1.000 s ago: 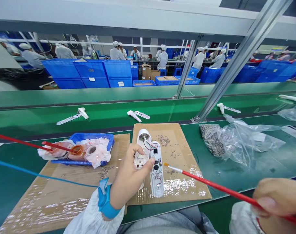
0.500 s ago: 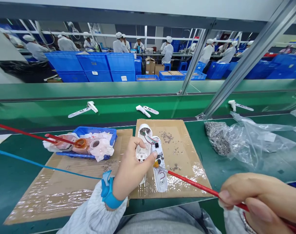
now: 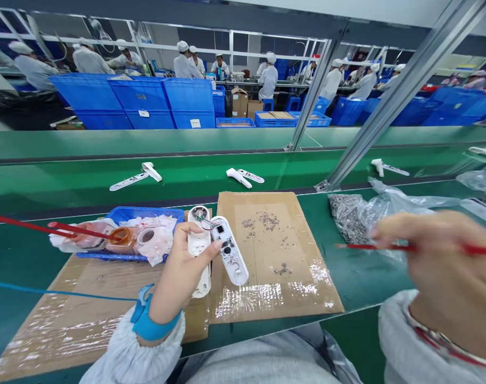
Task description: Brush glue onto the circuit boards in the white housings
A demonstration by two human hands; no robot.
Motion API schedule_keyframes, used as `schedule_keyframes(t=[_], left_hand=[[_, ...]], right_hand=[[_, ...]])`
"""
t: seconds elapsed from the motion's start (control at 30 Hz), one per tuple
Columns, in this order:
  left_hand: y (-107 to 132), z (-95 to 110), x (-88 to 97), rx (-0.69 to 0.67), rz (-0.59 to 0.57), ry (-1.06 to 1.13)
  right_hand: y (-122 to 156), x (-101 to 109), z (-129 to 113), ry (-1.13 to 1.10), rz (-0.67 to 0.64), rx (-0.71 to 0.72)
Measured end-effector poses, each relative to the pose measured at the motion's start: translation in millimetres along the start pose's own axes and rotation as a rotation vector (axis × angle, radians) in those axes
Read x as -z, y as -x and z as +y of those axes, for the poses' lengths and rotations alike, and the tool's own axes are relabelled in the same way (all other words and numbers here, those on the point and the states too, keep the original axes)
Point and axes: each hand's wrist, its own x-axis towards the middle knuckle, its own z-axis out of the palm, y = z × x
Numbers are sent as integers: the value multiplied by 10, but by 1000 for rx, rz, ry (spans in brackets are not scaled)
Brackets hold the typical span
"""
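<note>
the left hand (image 3: 181,269) is clenched around a white plastic housing (image 3: 198,248), its fingers (image 3: 210,250) reaching onto a wired cover panel (image 3: 229,250). the panel's long axis slants from upper left to lower right, while the housing runs nearly straight away from the person. both sit at the edge of a cardboard sheet (image 3: 275,213), close to the left hand. well off to the right, the right hand (image 3: 438,256) pinches a red-handled brush (image 3: 387,247), pointing left toward the panel.

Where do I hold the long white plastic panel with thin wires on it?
Pinch the long white plastic panel by its rounded lower end, from the right. The left hand grips the other edge, and thin coloured wires sit at the top.
</note>
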Motion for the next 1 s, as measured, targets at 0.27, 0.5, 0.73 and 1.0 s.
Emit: schedule_keyframes(t=[0.27,0.5,0.73,1.0], left_hand=[[74,27,11,188,52,364],[66,12,25,190,42,397],[31,-24,-44,275,24,507],[12,1,-404,212,32,644]], right_hand=[[-286,-1250,198,93,-752,-179],[-225,-1598,347,90,-849,-173],[-320,-1230,-4,-88,-736,-103],[-150,-943,-865,-438,-362,320]])
